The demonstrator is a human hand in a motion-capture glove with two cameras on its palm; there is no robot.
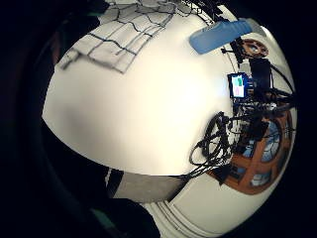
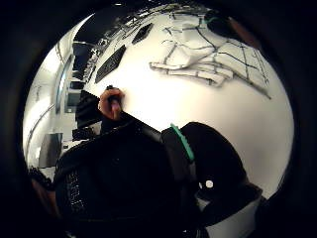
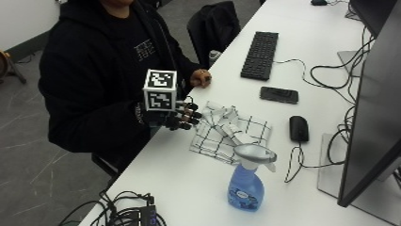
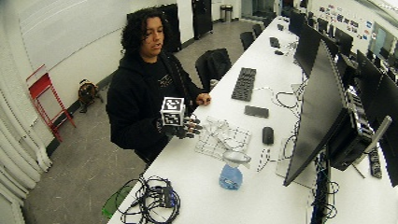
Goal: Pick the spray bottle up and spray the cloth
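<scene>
A blue spray bottle (image 3: pixel 246 188) with a grey trigger head stands upright on the white table (image 3: pixel 181 179), near its front right. A white cloth (image 3: pixel 232 132) with a black grid lies crumpled just behind the bottle. My gloved right hand (image 3: pixel 179 117) hovers at the table's left edge beside the cloth, fingers loosely curled and holding nothing. It is well short of the bottle. In the little finger side palm view the cloth (image 1: pixel 119 34) and the bottle (image 1: pixel 220 34) lie ahead across bare table. The thumb side palm view shows the cloth (image 2: pixel 213 54) too.
The bare left hand (image 3: pixel 202 77) rests on the table edge farther back. A keyboard (image 3: pixel 260 54), a phone (image 3: pixel 279 94) and a mouse (image 3: pixel 299 128) lie behind the cloth. A large monitor (image 3: pixel 370 117) stands at the right, and a cable bundle (image 3: pixel 125 212) sits at the near corner.
</scene>
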